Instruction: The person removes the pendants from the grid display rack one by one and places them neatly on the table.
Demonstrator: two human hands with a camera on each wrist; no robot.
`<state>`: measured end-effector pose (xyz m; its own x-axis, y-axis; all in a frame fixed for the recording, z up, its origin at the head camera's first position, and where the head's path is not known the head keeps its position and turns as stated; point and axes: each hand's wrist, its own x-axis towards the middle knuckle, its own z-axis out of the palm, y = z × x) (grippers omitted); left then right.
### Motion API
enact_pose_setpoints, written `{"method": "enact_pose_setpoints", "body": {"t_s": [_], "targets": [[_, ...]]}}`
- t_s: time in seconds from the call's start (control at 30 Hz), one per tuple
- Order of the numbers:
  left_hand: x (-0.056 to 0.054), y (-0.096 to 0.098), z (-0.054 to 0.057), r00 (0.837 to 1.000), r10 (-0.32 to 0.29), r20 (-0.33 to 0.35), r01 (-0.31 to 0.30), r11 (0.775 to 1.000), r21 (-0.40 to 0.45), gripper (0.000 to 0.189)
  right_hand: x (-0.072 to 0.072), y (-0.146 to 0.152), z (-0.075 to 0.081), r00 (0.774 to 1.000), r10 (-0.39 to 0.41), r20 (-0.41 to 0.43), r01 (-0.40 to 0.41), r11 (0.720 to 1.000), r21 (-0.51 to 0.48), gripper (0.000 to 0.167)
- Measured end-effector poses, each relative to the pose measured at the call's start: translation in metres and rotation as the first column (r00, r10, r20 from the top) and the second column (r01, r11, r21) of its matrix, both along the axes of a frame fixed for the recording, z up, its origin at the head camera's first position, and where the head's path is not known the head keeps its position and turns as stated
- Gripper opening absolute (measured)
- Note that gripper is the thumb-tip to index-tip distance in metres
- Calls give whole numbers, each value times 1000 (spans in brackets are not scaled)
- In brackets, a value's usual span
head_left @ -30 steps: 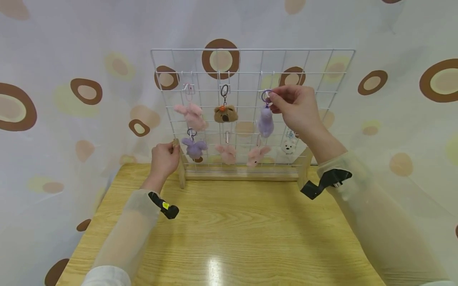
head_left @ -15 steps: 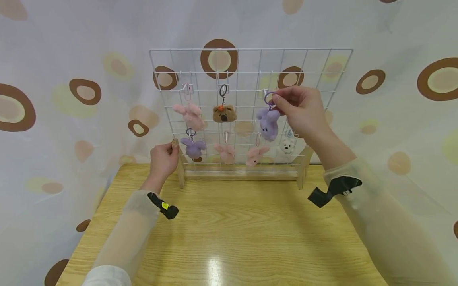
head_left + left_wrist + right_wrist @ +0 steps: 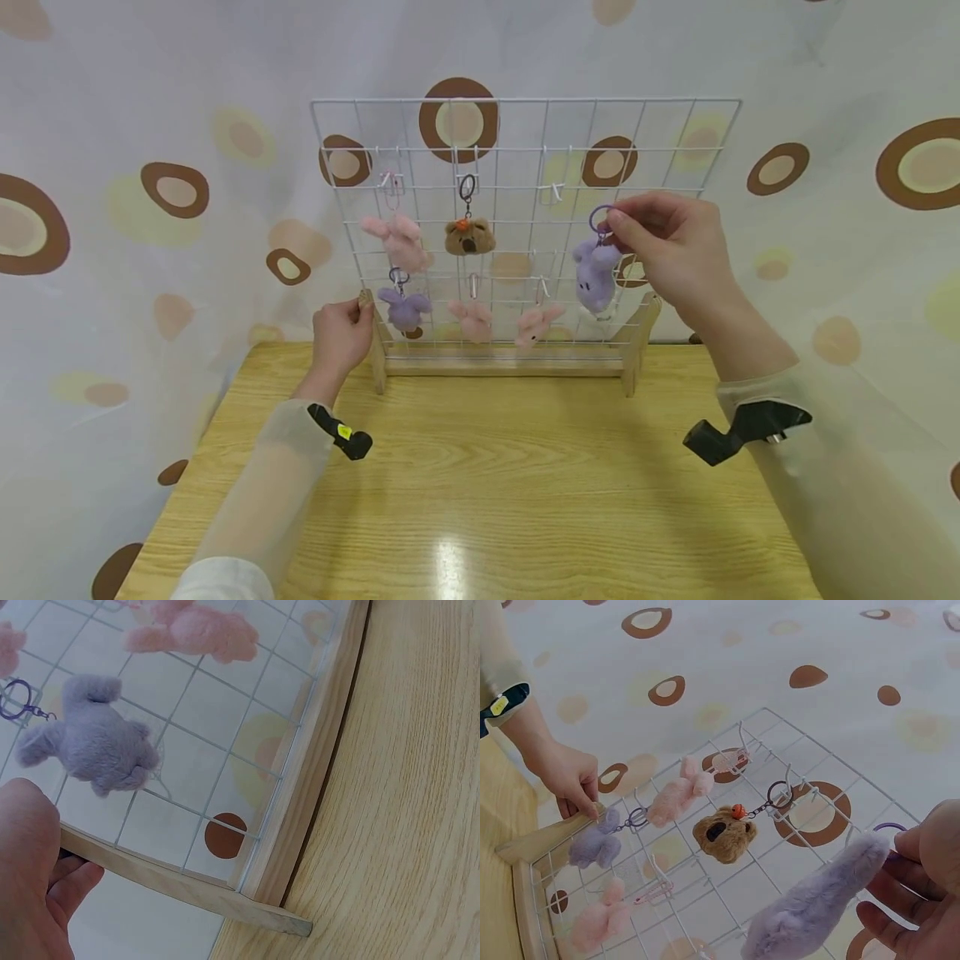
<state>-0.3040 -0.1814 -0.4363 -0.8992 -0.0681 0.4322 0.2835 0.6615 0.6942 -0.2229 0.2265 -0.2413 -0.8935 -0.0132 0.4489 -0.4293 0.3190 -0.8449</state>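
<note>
My right hand (image 3: 675, 242) pinches the purple ring of a purple plush bunny keychain (image 3: 595, 279), which dangles in front of the right part of a white wire grid rack (image 3: 510, 101). A white hook (image 3: 553, 193) stands bare to the left of that keychain. At the rack's left side, my left hand (image 3: 342, 337) grips the top of a wooden side post (image 3: 180, 891), thumb against its front. Close to that hand hangs a second purple plush keychain (image 3: 109, 742). The right wrist view shows the held plush (image 3: 817, 900) near the lens.
Also on the rack hang a brown bear keychain (image 3: 470, 237), a pink plush (image 3: 401, 242) and two lower pink ones (image 3: 472, 322). A white bear is mostly hidden behind the held bunny. The rack stands on a wooden table (image 3: 480, 467) before a patterned curtain (image 3: 187, 83).
The right hand has drawn the purple bunny keychain off its hook and moved it right and slightly down, and the plush has turned. The left hand stays on the post.
</note>
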Motion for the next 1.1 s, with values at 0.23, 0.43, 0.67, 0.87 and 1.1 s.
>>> {"method": "enact_pose_setpoints", "body": {"t_s": [0.23, 0.43, 0.67, 0.87, 1.1], "targets": [[-2, 1, -2, 999, -7, -32, 8, 1000, 10, 30, 12, 22, -6, 999, 13, -43, -14, 1000, -28, 16], [-4, 1, -4, 1000, 17, -25, -16, 1000, 25, 27, 24, 36, -11, 999, 28, -34, -30, 999, -43, 20], [-1, 2, -5, 999, 34, -26, -33, 999, 32, 27, 36, 55, -19, 999, 19, -37, -22, 996, -83, 18], [-1, 3, -6, 999, 27, -35, -26, 999, 34, 29, 44, 75, -27, 996, 67, -62, -79, 974, -213, 18], [-2, 2, -10, 1000, 12, -20, -11, 997, 76, 26, 47, 94, -39, 995, 66, -81, -87, 951, -298, 19]]}}
